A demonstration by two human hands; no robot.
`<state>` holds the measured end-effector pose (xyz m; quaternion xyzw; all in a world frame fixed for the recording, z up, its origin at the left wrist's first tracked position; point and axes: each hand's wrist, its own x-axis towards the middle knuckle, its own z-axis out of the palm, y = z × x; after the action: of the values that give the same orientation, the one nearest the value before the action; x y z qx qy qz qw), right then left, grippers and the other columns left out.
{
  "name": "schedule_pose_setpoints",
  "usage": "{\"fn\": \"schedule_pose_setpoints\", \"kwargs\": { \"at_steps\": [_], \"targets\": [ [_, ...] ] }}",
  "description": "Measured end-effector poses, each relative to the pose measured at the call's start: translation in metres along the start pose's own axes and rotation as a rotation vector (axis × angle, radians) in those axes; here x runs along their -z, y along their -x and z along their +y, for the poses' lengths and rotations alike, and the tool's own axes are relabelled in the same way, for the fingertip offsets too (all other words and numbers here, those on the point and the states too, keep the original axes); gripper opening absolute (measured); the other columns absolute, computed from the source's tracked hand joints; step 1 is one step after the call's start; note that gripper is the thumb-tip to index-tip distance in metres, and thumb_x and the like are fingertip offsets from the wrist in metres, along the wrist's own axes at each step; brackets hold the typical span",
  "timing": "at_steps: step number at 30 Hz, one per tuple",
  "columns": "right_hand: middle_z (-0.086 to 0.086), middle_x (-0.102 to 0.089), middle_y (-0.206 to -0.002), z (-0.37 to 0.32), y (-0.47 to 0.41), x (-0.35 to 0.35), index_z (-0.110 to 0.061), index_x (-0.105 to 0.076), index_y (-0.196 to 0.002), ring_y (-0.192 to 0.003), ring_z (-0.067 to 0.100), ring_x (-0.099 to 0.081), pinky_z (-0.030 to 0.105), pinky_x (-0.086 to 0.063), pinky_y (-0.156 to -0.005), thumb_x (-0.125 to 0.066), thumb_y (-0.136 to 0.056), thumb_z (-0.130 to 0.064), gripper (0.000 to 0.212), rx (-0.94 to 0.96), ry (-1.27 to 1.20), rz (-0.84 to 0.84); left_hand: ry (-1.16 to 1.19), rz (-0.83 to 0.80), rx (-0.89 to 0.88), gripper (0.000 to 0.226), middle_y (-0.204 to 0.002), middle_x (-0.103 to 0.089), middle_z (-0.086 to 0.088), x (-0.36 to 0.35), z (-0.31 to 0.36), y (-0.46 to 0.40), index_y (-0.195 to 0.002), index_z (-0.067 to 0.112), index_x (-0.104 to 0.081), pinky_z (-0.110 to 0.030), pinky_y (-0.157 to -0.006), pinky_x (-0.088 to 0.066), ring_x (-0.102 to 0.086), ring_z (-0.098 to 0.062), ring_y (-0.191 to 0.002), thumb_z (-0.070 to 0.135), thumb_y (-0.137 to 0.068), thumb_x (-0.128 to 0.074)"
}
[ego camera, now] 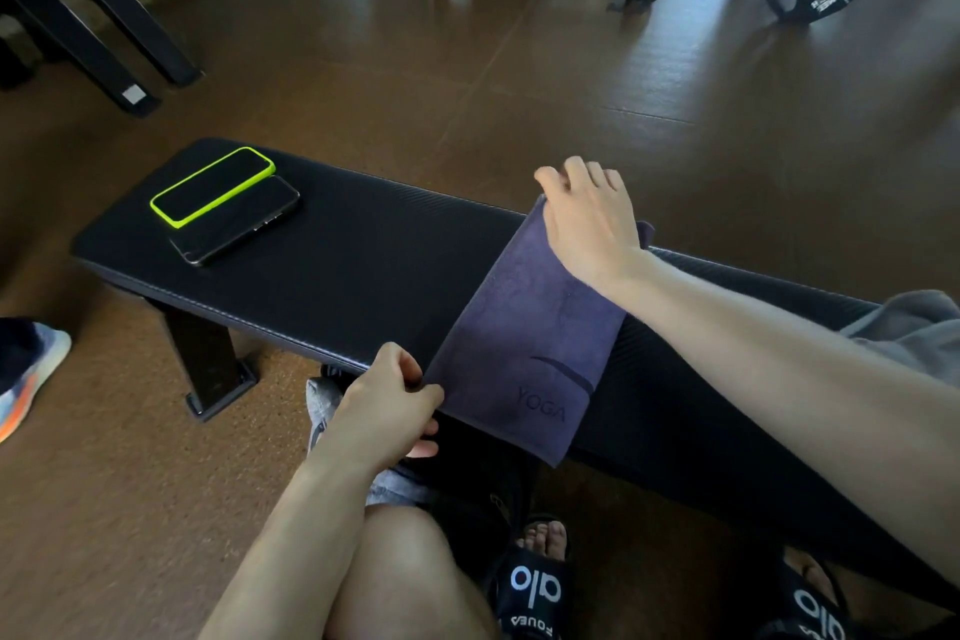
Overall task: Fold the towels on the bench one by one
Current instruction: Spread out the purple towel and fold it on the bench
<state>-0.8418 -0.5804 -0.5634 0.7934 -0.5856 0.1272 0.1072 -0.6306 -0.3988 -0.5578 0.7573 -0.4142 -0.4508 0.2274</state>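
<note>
Two hands [387, 405] [589, 218] on purple towel [524, 327]

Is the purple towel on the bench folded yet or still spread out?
Folded into a narrow strip across the bench. The purple towel shows a doubled edge; the left hand pinches its near corner, the right hand its far one.

We are looking through one wide-angle head camera, facing forward and steeply down from close above the desk [363, 250], which is crossing the frame, with gym floor [519, 83] stretching beyond.
</note>
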Motion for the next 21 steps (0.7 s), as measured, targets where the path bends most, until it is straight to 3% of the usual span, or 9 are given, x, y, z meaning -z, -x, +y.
{"fn": "schedule_pose_setpoints", "kwargs": {
  "at_steps": [6, 8, 10, 12, 15, 21],
  "targets": [
    [-0.001, -0.065, -0.109, -0.048, 0.13, 0.053, -0.019, -0.067, -0.112, -0.103, 0.02, -0.059, 0.039, -0.044, -0.095, -0.06, -0.089, -0.027, 0.026, 0.115, -0.447, -0.007, 0.068, -0.011, 0.024, 0.019, -0.094, -0.059, -0.013, -0.004, 0.003, -0.002, -0.104, 0.01, -0.049, -0.026, -0.048, -0.055, -0.06, -0.017, -0.07, 0.007, -0.091, -0.064],
    [-0.002, -0.063, -0.125, -0.06, 0.169, 0.059, -0.021, -0.064, -0.125, -0.122, 0.019, -0.055, 0.041, -0.036, -0.111, -0.06, -0.086, -0.042, 0.045, 0.122, -0.435, -0.085, 0.057, -0.005, 0.024, 0.02, -0.091, -0.057, -0.011, -0.006, 0.003, -0.003, -0.104, 0.011, -0.05, -0.024, -0.046, -0.053, -0.057, -0.017, -0.069, 0.008, -0.091, -0.065],
    [0.001, -0.044, -0.153, -0.066, 0.196, 0.054, -0.024, -0.045, -0.148, -0.147, 0.022, -0.032, 0.046, -0.016, -0.124, -0.057, -0.083, -0.058, 0.074, 0.17, -0.324, -0.24, 0.063, -0.01, 0.042, 0.021, -0.089, -0.057, -0.01, -0.005, 0.003, -0.005, -0.103, 0.013, -0.051, -0.025, -0.046, -0.053, -0.055, -0.016, -0.067, 0.009, -0.09, -0.067],
    [0.003, -0.025, -0.164, -0.065, 0.211, 0.043, -0.026, -0.028, -0.157, -0.153, 0.023, -0.017, 0.046, -0.006, -0.125, -0.063, -0.083, -0.055, 0.086, 0.198, -0.23, -0.298, 0.065, -0.032, 0.054, 0.022, -0.085, -0.056, -0.01, -0.005, 0.002, -0.005, -0.102, 0.014, -0.052, -0.026, -0.048, -0.054, -0.053, -0.015, -0.064, 0.009, -0.088, -0.068],
    [0.005, -0.036, -0.16, -0.053, 0.214, 0.037, -0.022, -0.036, -0.155, -0.149, 0.023, -0.03, 0.046, -0.021, -0.124, -0.065, -0.092, -0.034, 0.07, 0.189, -0.179, -0.224, 0.039, -0.095, 0.06, 0.02, -0.08, -0.054, -0.008, -0.006, 0.004, 0.0, -0.104, 0.012, -0.057, -0.027, -0.051, -0.055, -0.053, -0.014, -0.064, 0.008, -0.087, -0.069],
    [0.006, -0.041, -0.157, -0.01, 0.223, 0.043, -0.017, -0.041, -0.152, -0.145, 0.023, -0.039, 0.044, -0.029, -0.121, -0.056, -0.097, -0.038, 0.061, 0.28, -0.075, -0.243, -0.078, -0.273, 0.029, 0.011, -0.074, -0.059, -0.004, -0.02, 0.019, 0.017, -0.095, 0.009, -0.062, -0.023, -0.051, -0.054, -0.052, -0.012, -0.062, 0.008, -0.09, -0.071]
  ]
}}
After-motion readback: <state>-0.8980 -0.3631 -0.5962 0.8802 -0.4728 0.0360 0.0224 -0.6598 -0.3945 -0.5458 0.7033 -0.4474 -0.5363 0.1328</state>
